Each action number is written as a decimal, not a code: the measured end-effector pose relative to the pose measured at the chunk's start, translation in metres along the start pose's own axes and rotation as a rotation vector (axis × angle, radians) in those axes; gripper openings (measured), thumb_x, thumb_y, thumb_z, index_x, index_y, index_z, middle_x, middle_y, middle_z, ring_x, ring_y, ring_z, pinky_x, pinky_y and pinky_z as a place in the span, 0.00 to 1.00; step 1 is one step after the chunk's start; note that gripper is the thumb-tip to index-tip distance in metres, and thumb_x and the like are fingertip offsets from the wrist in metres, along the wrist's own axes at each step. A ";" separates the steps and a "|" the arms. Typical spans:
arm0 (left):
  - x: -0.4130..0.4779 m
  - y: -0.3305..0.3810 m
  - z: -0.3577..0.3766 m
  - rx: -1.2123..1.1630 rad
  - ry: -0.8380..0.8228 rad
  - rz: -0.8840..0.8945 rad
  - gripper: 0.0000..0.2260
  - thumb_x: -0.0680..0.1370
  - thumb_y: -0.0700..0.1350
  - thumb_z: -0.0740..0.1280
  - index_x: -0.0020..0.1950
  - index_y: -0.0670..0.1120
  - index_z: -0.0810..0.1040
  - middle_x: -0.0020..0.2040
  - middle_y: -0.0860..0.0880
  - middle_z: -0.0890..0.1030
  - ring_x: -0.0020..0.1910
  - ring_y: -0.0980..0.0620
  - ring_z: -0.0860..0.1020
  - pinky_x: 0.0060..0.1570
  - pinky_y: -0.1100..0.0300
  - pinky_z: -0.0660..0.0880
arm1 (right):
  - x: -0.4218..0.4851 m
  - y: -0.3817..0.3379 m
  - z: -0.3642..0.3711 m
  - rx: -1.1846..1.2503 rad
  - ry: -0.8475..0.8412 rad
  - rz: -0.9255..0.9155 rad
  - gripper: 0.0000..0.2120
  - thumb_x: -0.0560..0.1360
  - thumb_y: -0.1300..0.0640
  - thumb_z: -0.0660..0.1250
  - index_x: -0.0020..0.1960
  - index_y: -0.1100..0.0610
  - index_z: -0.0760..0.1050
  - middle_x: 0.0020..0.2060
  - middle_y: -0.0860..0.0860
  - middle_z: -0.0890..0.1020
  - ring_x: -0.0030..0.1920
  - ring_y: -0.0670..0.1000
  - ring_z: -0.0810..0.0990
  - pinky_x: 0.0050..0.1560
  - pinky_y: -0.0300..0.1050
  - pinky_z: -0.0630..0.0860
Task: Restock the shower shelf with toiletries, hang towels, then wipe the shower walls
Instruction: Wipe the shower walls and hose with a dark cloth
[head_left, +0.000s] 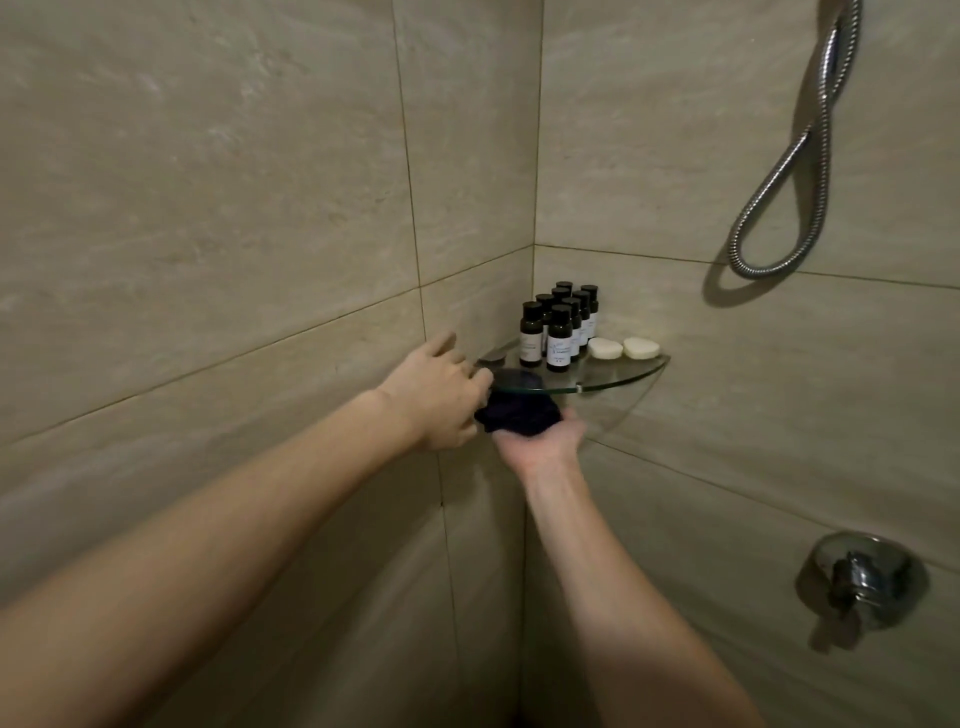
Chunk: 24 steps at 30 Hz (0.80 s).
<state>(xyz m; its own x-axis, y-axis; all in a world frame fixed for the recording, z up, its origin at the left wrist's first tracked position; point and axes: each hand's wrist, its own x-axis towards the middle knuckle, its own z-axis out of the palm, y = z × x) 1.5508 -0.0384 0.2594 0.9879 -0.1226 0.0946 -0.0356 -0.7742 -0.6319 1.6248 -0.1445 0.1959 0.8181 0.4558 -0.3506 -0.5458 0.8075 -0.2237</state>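
**While small bottles (560, 332) fill the corner shelf (613, 382), a dark cloth (519, 413) sits bunched beneath it**

Where the two tiled walls (208, 208) meet, the glass shelf carries a tight cluster of upright dark bottles with white labels. Two pale soap bars (623, 348) lie side by side just right of them. Under the shelf's front rim the right hand (540, 441) lies palm up, cupping the dark cloth right up against the glass. The left hand (434, 397) is at the shelf's left edge, fingers bent toward glass and cloth; whether they grip either cannot be told. A metal shower hose (779, 197) loops on the right wall, with a chrome tap (860, 577) lower down.
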 end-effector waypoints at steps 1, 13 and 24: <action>-0.002 0.007 0.004 -0.029 0.016 -0.027 0.26 0.78 0.59 0.60 0.69 0.43 0.69 0.65 0.42 0.78 0.67 0.42 0.74 0.77 0.44 0.56 | 0.003 -0.010 0.003 0.051 -0.048 0.013 0.24 0.83 0.48 0.51 0.72 0.58 0.71 0.62 0.64 0.78 0.65 0.65 0.74 0.74 0.62 0.64; -0.007 0.054 0.033 -0.205 0.047 -0.306 0.43 0.75 0.53 0.69 0.80 0.35 0.50 0.79 0.35 0.58 0.79 0.38 0.55 0.80 0.45 0.43 | 0.048 -0.078 -0.004 0.057 -0.222 0.049 0.26 0.82 0.45 0.53 0.75 0.57 0.68 0.71 0.63 0.73 0.71 0.64 0.71 0.72 0.66 0.63; 0.003 0.075 0.027 -0.384 0.028 -0.531 0.42 0.71 0.39 0.70 0.81 0.40 0.52 0.81 0.38 0.56 0.81 0.43 0.51 0.80 0.49 0.46 | 0.076 -0.093 -0.019 0.019 -0.241 0.165 0.21 0.83 0.51 0.52 0.70 0.57 0.73 0.66 0.60 0.78 0.61 0.63 0.78 0.61 0.64 0.73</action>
<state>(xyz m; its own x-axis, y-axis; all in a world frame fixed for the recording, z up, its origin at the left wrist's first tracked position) 1.5551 -0.0803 0.1915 0.8819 0.3248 0.3417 0.3993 -0.8999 -0.1751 1.7349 -0.1922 0.1726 0.7391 0.6557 -0.1543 -0.6736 0.7207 -0.1639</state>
